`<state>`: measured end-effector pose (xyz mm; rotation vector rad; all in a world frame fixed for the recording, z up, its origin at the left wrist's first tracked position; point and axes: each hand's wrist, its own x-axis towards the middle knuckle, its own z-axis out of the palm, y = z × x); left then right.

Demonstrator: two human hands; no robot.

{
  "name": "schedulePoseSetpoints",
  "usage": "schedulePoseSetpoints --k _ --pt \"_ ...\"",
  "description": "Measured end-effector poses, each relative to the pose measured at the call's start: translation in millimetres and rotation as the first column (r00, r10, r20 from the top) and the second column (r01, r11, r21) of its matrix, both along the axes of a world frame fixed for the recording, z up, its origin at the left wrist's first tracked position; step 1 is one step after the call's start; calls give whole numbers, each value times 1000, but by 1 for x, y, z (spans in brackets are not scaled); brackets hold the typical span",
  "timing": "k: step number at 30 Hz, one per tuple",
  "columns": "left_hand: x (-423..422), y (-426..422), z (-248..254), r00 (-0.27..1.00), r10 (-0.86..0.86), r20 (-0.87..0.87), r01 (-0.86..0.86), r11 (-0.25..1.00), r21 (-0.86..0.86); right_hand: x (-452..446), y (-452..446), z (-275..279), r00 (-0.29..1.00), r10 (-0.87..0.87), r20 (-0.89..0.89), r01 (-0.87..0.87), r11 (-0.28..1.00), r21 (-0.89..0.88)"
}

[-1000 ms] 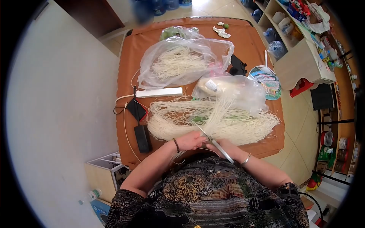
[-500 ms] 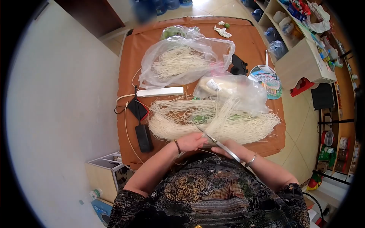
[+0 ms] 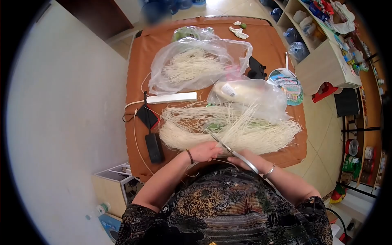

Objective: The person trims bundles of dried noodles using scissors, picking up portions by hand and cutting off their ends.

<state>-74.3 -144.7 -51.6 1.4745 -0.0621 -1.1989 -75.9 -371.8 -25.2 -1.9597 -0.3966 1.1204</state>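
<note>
My left hand (image 3: 205,151), with a beaded bracelet at the wrist, is closed around the near end of a bunch of thin pale strands that look like dried rice noodles (image 3: 238,124). The bunch fans out away from me over a wide heap of the same noodles (image 3: 179,136). In my right hand (image 3: 246,158), a bangle on its wrist, are metal scissors (image 3: 231,152). Their tips point up and left, just beside my left fingers and across the bunch. The handles are partly hidden by my right hand.
On the brown-covered table (image 3: 141,49) lie a clear bag of noodles (image 3: 194,67), another plastic bag (image 3: 253,96), a white power strip (image 3: 171,98), a black adapter (image 3: 154,148) and a round fan (image 3: 286,85). Shelves (image 3: 322,53) stand to the right.
The held bunch of noodles has spread a little, its far ends fanning out more. Both hands and the scissors stay almost in place.
</note>
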Motion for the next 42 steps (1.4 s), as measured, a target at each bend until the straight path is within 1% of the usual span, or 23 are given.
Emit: schedulePoseSetpoints --k 4,6,10,12,13,15,16,19,22,23,25,28,29,30,31,32,33,34,36,37,39,41,42 --pt "-1 4 -2 998 -19 56 20 1000 -18 5 0 22 999 35 -40 -37 997 -63" --pt "-2 6 -3 997 -8 78 8 1000 -1 4 0 28 996 76 -48 -83 983 -163" --pt "-2 4 -1 998 1 65 -4 999 35 6 2 15 996 13 -91 -25 990 -135" --pt "-1 3 6 998 -20 66 18 999 31 8 2 14 999 48 26 -46 998 -48" --pt "-1 2 8 997 -22 70 20 999 32 9 5 12 999 45 30 -44 998 -47" --pt "-2 0 10 983 28 181 -28 1000 -4 8 14 8 999 45 6 -44 986 -163" --pt "-1 0 10 983 25 181 -24 1000 -3 9 13 8 999 42 6 -41 986 -162" --pt "-2 4 6 976 -7 218 -2 999 43 7 10 7 996 74 45 -70 993 -94" --pt "-4 6 -2 982 -49 183 34 996 84 1 -1 5 997 -37 68 31 995 97" --pt "-4 7 0 981 -34 193 17 996 89 5 -4 8 997 -37 72 30 995 97" --pt "-6 8 20 979 -19 201 0 996 94 10 -10 21 966 37 -256 -82 983 -166" --pt "-3 19 67 986 -15 167 8 999 46 10 -27 47 958 34 -284 -66 992 -104" --pt "0 27 80 981 178 78 -175 983 -53 10 -33 60 956 26 -294 -69 989 -135" --pt "3 34 86 934 357 -31 -358 924 -133 8 -43 62 957 17 -290 -59 989 -136" --pt "12 41 81 937 347 -27 -348 928 -137 4 -54 63 957 -42 -288 24 998 -64" --pt "26 49 69 909 417 -25 -414 890 -189 1 -62 63 952 -99 -291 105 994 8" --pt "40 52 61 873 486 -29 -478 845 -240 -2 -65 63 956 -168 -242 179 984 24" --pt "55 45 59 877 481 -27 -472 847 -243 0 -63 65 955 -175 -239 185 982 22" --pt "83 24 58 762 647 38 -648 761 21 4 -47 67 820 -560 -123 557 828 -57" --pt "95 17 39 766 641 45 -642 766 18 9 -41 51 773 -630 -67 631 775 -9" --pt "118 7 -9 830 556 34 -547 800 247 25 -29 20 754 -657 -5 657 754 -4" --pt "120 -14 6 848 529 33 -516 809 282 38 -16 -9 728 -683 51 684 729 1" --pt "119 -23 10 862 507 22 -487 814 316 43 -7 -22 743 -627 234 648 761 -19"
